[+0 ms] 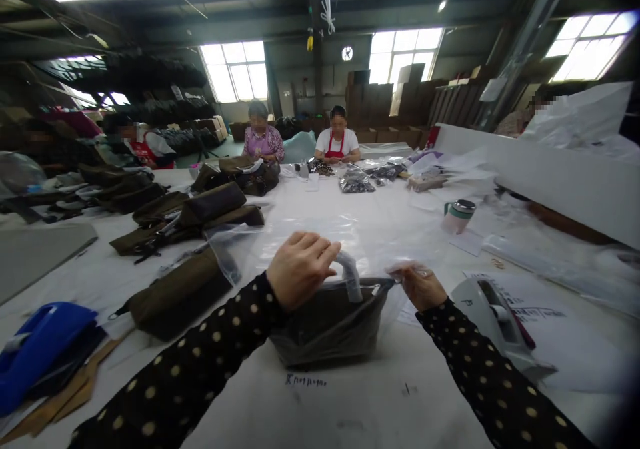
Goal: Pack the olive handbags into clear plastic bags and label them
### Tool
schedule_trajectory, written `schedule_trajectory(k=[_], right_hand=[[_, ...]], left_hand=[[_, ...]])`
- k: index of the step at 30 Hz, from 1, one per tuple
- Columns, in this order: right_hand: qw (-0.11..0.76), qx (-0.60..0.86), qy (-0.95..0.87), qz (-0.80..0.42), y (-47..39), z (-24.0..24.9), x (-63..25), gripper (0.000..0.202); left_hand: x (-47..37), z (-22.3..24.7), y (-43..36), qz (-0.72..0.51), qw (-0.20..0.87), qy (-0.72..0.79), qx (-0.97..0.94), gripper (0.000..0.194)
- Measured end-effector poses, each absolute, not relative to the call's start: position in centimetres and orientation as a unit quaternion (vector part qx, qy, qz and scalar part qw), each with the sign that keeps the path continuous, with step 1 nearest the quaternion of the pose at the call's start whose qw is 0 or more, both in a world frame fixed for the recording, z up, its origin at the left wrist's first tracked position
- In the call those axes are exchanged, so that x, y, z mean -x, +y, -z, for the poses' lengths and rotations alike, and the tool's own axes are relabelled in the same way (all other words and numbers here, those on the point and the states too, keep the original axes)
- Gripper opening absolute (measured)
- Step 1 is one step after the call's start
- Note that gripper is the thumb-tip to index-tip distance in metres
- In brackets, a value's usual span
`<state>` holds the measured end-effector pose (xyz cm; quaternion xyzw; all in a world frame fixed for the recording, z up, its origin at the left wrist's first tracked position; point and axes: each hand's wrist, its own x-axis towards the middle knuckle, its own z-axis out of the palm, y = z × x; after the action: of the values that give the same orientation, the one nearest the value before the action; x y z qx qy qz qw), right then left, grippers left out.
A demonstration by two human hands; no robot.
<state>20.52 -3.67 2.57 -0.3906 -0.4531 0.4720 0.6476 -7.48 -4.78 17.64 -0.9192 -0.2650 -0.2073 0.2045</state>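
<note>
A dark olive handbag (325, 322) stands upright on the white table in front of me, inside a clear plastic bag (387, 312). Its handle (351, 279) is wrapped in pale covering and sticks up at the top. My left hand (304, 269) is closed over the handbag's upper left side, beside the handle, with fingers bent on the plastic; the fingertips are partly hidden. At the upper right corner, my right hand (421, 284) pinches the plastic bag's edge between thumb and fingers.
More olive bags (185, 292) lie along the left. A blue tape dispenser (47, 349) sits at the near left, a grey one (495, 322) at right. A lidded cup (457, 216) stands beyond it. Two people in aprons (338, 139) sit across the table (350, 409).
</note>
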Motion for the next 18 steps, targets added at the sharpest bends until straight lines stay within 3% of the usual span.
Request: schedule_trajectory(k=[6, 10, 13, 15, 18], right_hand=[[0.645, 0.405, -0.477, -0.439, -4.6, -2.3, -20.7, 0.023], [0.636, 0.411, -0.493, -0.429, -4.5, -1.4, -21.2, 0.026], [0.643, 0.407, -0.5, -0.413, -4.7, -1.8, -22.1, 0.033], [0.667, 0.407, -0.529, -0.33, -5.5, -3.4, -22.4, 0.058], [0.661, 0.427, -0.616, -0.052, -8.2, -7.2, -21.4, 0.083]], left_hand=[[6.3, -15.5, -3.3, 0.208, 0.179, -0.282, 0.919, 0.016], [6.6, -14.8, -2.3, 0.179, 0.144, -0.336, 0.913, 0.037], [6.8, -14.6, -2.0, 0.203, 0.137, -0.31, 0.919, 0.017], [7.0, -14.9, -2.6, 0.246, 0.139, -0.26, 0.924, 0.012], [7.0, -15.5, -4.6, 0.224, 0.075, -0.144, 0.961, 0.015]])
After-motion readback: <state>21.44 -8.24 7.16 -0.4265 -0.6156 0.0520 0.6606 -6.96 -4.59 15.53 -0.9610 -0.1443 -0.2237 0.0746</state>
